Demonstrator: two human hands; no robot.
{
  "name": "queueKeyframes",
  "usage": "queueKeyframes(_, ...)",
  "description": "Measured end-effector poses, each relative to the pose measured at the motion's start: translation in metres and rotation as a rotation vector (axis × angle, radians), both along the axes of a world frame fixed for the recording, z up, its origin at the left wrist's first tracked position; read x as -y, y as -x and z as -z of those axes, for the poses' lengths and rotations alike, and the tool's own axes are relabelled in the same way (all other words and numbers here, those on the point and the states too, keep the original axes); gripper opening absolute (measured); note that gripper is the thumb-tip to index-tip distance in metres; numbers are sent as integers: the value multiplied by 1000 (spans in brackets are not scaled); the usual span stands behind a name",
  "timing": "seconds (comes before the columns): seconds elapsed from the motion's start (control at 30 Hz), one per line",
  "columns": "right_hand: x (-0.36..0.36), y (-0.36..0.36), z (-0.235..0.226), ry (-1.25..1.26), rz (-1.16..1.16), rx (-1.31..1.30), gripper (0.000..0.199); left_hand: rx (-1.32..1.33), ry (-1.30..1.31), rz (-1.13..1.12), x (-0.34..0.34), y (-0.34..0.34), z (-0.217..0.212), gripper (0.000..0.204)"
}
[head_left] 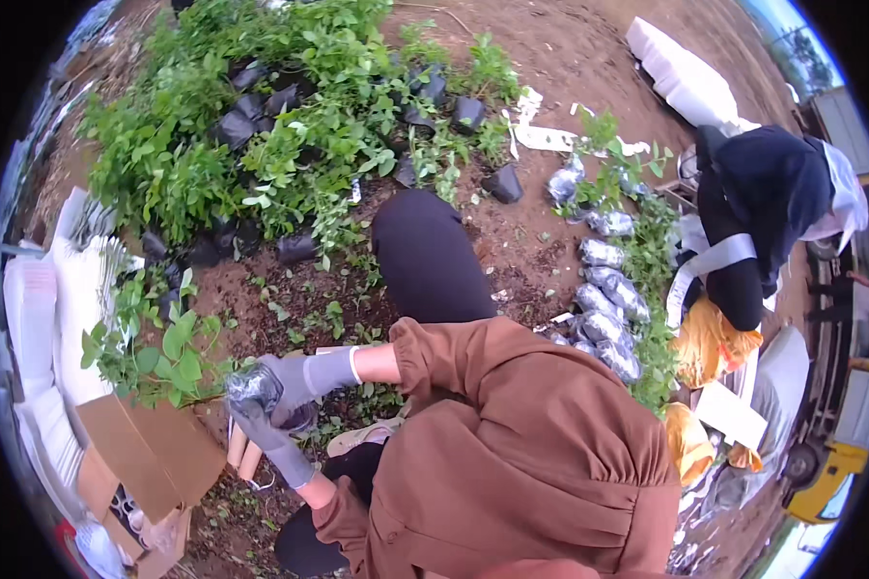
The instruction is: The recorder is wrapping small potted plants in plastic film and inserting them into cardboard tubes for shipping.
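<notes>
A seedling with its root bag wrapped in shiny clear film (253, 388) is between my two grey-gloved hands. Its leafy stems (169, 357) point away to the left, over the cardboard. My right hand (299, 379), the upper one, is closed around the wrapped bag from above. From below, my left hand (268, 439) presses on the same bag, fingers curled round it. Part of the bag is hidden by the gloves. Beneath my hands lie pinkish-tan tube-like pieces (246, 460), partly covered.
Many leafy seedlings in black bags (251, 125) stand ahead. Film-wrapped seedlings (603, 299) lie in rows at the right. An open cardboard box (154, 444) and white stacked sheets (68, 299) are at the left. Another person (763, 203) bends over at the right, near a yellow truck (826, 482).
</notes>
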State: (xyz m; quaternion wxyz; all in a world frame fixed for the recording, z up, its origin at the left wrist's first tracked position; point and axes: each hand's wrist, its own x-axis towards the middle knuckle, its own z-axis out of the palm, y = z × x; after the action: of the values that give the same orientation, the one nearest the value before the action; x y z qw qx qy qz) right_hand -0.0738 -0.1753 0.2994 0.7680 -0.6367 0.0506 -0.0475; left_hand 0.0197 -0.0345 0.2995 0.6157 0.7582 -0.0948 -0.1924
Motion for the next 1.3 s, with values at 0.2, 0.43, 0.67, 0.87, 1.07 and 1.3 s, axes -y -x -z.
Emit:
queueKeyframes(0.2,55,48,-38,105,675,229,75,674,90,671,59,2,-79,77)
queueKeyframes(0.43,149,203,-9,-58,1566,457,70,1008,-625,939,-22,-119,-42,57)
queueKeyframes(0.67,121,454,105,-368,2562,-25,58,452,-733,805,-181,-158,87,42)
queueKeyframes(0.87,36,612,175,-908,2390,-136,68,151,-802,762,-205,-142,125,43)
queueKeyframes(1.07,38,656,223,-877,2220,-521,59,22,-810,788,-208,-163,131,43)
queueKeyframes(1.3,108,599,207,-641,1992,-777,37,595,-1295,1124,-138,-126,29,32)
